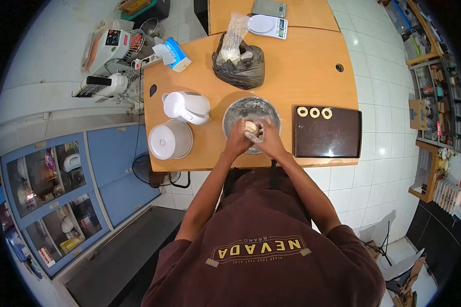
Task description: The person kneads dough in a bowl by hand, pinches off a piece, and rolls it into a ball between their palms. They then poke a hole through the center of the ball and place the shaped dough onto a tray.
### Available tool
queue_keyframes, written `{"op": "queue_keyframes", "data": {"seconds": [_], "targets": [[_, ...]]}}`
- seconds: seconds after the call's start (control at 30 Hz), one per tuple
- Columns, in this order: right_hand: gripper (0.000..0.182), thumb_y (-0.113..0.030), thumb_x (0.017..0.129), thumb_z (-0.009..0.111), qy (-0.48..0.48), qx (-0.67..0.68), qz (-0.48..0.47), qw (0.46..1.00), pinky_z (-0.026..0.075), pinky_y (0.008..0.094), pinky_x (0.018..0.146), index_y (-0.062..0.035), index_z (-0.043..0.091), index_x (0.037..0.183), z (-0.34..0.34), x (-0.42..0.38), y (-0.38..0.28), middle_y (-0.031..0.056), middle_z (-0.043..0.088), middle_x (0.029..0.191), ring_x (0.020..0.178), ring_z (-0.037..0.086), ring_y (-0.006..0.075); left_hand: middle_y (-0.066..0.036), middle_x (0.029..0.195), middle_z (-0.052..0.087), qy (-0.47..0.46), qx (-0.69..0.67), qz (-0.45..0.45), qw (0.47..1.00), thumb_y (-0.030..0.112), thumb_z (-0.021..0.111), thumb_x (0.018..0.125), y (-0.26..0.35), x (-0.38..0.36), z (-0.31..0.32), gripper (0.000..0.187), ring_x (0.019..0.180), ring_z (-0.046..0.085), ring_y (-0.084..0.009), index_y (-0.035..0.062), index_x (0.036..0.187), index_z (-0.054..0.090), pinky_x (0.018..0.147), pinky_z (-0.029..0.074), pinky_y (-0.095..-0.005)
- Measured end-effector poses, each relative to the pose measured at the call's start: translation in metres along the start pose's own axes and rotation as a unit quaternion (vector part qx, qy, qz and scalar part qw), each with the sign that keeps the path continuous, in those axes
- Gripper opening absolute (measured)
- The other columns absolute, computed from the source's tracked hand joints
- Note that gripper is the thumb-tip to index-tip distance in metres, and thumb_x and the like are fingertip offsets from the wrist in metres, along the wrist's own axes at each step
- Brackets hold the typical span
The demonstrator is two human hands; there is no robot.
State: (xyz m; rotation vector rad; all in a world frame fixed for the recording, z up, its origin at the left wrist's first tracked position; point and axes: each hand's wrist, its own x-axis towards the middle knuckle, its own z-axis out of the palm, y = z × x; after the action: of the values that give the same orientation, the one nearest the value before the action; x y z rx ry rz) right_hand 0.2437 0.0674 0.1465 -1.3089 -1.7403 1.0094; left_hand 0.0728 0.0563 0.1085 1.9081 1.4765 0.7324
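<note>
A lump of pale dough [251,127] is between my two hands, above a metal bowl [251,106] dusted with flour. My left hand [238,137] curls its fingers round the dough from the left. From the other side my right hand [267,135], whitened with flour, presses its fingers and thumb against the same lump. The bowl's near part is partly covered by my hands. On a dark baking tray [328,135] to the right, 3 dough rings [314,112] lie in a row along the far left edge.
A white pitcher [187,106] and a white lidded tub [170,140] stand left of the bowl. Beyond it sits a black plastic bag [246,74] holding a clear bag of white powder. Kitchen scales [264,24] and a blue-white box [178,55] are farther back.
</note>
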Motion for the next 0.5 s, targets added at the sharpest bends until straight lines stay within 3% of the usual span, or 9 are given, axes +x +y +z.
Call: {"op": "queue_keyframes", "data": {"seconds": [0.03, 0.13, 0.23, 0.33, 0.5], "targets": [[0.045, -0.016, 0.084, 0.079, 0.027, -0.042, -0.048, 0.998, 0.052, 0.0476, 0.085, 0.0037, 0.058, 0.118, 0.001, -0.001, 0.0, 0.0227, 0.067, 0.098, 0.093, 0.065, 0.0454, -0.022, 0.122, 0.062, -0.007, 0.008, -0.005, 1.0, 0.015, 0.087, 0.072, -0.004, 0.001, 0.005, 0.066, 0.114, 0.061, -0.0441, 0.0024, 0.128, 0.054, 0.096, 0.051, -0.0502], [0.048, -0.025, 0.085, 0.081, -0.023, -0.068, -0.003, 0.997, 0.052, 0.051, 0.09, 0.0025, 0.057, 0.117, -0.006, -0.002, 0.009, 0.0249, 0.065, 0.097, 0.098, 0.065, 0.0461, -0.022, 0.124, 0.062, -0.05, 0.02, -0.034, 0.998, 0.018, 0.086, 0.073, -0.006, 0.01, 0.004, 0.069, 0.116, 0.06, -0.0442, 0.0022, 0.131, 0.052, 0.098, 0.05, -0.0507], [0.047, -0.026, 0.086, 0.078, -0.112, -0.007, 0.126, 0.986, 0.054, 0.0522, 0.089, 0.0022, 0.057, 0.117, -0.014, 0.001, 0.02, 0.0248, 0.067, 0.101, 0.1, 0.066, 0.0465, -0.023, 0.128, 0.06, -0.129, 0.014, -0.066, 0.989, 0.02, 0.086, 0.073, -0.013, 0.01, 0.005, 0.072, 0.122, 0.058, -0.0444, 0.0025, 0.134, 0.05, 0.102, 0.048, -0.0509], [0.056, -0.021, 0.08, 0.081, -0.214, -0.124, 0.093, 0.965, 0.055, 0.0549, 0.083, -0.0011, 0.054, 0.124, -0.007, 0.004, 0.047, 0.0262, 0.07, 0.101, 0.099, 0.068, 0.0482, -0.024, 0.133, 0.059, -0.2, 0.047, -0.041, 0.978, 0.022, 0.086, 0.073, -0.037, 0.012, 0.012, 0.079, 0.126, 0.056, -0.0449, 0.0014, 0.138, 0.046, 0.105, 0.048, -0.0518], [0.054, -0.014, 0.077, 0.078, -0.317, -0.184, 0.074, 0.927, 0.057, 0.0528, 0.087, 0.0036, 0.058, 0.124, 0.007, 0.02, 0.057, 0.0295, 0.07, 0.106, 0.101, 0.069, 0.046, -0.024, 0.139, 0.057, -0.284, 0.12, -0.051, 0.95, 0.024, 0.087, 0.073, -0.052, 0.016, 0.011, 0.089, 0.13, 0.054, -0.0446, -0.0008, 0.145, 0.04, 0.107, 0.047, -0.0519]]}}
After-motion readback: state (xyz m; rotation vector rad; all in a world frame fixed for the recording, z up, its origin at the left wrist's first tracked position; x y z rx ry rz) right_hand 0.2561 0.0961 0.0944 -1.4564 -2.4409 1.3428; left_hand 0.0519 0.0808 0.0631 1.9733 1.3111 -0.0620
